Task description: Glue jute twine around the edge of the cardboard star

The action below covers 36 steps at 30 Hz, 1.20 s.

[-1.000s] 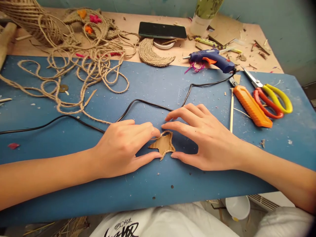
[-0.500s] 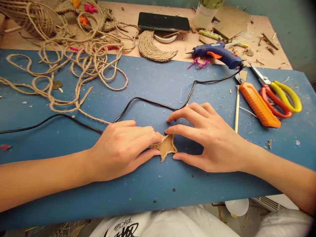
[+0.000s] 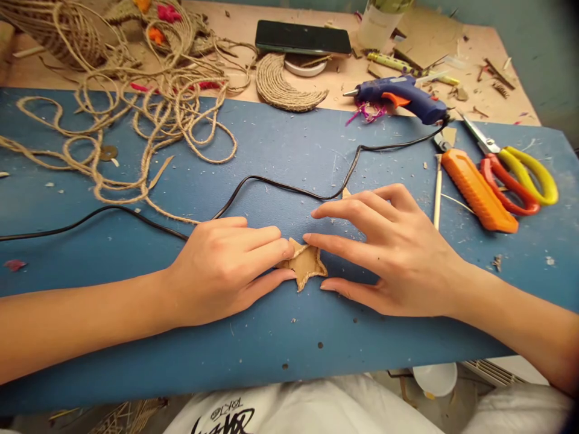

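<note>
A small cardboard star [image 3: 306, 263] with twine along its edge lies on the blue tabletop. My left hand [image 3: 228, 265] pinches the star's left side between thumb and fingers, hiding that part of it. Around the star's right side is my right hand [image 3: 384, 256], its fingers and thumb spread apart. Its index fingertip is at the star's upper right point and its thumb by the lower right one; whether they touch it I cannot tell. Jute twine [image 3: 172, 214] runs from behind my left hand to a loose tangle at the upper left.
A black cord [image 3: 280, 185] crosses behind my hands to a blue glue gun [image 3: 402, 96]. At right lie an orange utility knife [image 3: 479, 190], scissors [image 3: 527, 175] and a thin stick [image 3: 437, 193]. A twine-covered crescent [image 3: 284, 87] and a phone [image 3: 303, 39] are at the back.
My right fingers are slightly farther from the star, and more of its top point shows. My left hand keeps its pinch. The whole view has shifted a little.
</note>
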### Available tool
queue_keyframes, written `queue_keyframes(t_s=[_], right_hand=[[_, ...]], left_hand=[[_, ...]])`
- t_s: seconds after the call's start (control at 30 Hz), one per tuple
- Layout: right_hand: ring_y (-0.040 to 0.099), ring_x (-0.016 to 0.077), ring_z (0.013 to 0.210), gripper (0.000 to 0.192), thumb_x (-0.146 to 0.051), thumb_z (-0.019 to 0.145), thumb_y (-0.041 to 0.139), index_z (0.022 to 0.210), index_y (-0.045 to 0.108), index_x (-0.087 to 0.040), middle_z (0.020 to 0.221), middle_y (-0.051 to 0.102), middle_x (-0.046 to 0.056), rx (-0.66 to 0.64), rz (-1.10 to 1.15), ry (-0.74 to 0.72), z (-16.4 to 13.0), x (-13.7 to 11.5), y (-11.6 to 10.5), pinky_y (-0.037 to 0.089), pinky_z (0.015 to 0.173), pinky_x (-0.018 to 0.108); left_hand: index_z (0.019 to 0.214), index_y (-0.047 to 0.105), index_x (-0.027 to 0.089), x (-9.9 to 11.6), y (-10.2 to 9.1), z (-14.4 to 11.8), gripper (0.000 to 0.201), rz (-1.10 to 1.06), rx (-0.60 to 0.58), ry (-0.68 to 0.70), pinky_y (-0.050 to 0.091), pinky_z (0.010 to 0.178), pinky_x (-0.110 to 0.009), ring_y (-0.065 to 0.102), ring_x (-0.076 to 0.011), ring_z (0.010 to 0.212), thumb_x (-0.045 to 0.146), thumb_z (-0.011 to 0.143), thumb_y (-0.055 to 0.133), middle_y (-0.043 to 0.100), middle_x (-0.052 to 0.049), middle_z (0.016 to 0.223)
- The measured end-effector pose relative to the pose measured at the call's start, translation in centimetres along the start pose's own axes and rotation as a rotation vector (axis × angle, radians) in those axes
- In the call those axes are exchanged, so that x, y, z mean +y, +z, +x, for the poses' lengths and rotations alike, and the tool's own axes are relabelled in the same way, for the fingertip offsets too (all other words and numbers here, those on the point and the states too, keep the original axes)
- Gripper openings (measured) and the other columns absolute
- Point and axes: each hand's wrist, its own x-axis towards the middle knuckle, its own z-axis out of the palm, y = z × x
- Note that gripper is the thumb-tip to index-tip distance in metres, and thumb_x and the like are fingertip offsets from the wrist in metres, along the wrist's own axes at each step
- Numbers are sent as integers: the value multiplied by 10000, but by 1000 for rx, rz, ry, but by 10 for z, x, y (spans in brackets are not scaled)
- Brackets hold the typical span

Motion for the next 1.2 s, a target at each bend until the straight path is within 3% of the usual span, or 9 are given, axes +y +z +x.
queue_keyframes(t_s=[0.33, 0.73, 0.87, 1.07, 1.2], right_hand=[[643, 331, 1300, 395, -479, 1037, 687, 1328, 657, -214, 1536, 610, 170, -4, 75, 13, 1, 3, 3, 414, 1038, 542], [665, 326, 1247, 331, -457, 1068, 650, 1288, 672, -211, 1542, 619, 166, 4, -6, -28, 0, 3, 2, 407, 1032, 551], [667, 316, 1229, 319, -456, 1070, 653, 1269, 685, -208, 1523, 638, 156, 43, -45, -56, 0, 3, 4, 413, 1028, 540], [667, 309, 1219, 420, -446, 1058, 667, 1384, 647, -182, 1515, 646, 159, 44, -66, -29, 0, 0, 3, 410, 1043, 539], [671, 301, 1233, 406, -477, 1059, 657, 1333, 651, -177, 1522, 634, 164, 27, -35, -6, 0, 0, 3, 400, 1055, 532]], left_hand=[[1037, 653, 213, -1, 1, 0, 111, -28, -8, -9, 389, 642, -338, 506, -162, 658, 308, 1082, 687, 669, 39, 827], [1149, 623, 213, -1, -2, 0, 163, -40, 7, -25, 430, 652, -336, 562, -160, 690, 303, 1058, 724, 734, 38, 926], [1180, 638, 221, -1, -3, 0, 147, -22, 7, -2, 414, 637, -337, 521, -168, 669, 292, 1068, 702, 693, 44, 875], [1216, 654, 214, -2, -1, 0, 156, -26, -8, 11, 411, 645, -337, 516, -169, 676, 289, 1082, 682, 697, 38, 883], [1221, 661, 207, -2, -1, -1, 172, -42, -1, -4, 412, 651, -334, 521, -166, 681, 302, 1080, 689, 708, 36, 900]])
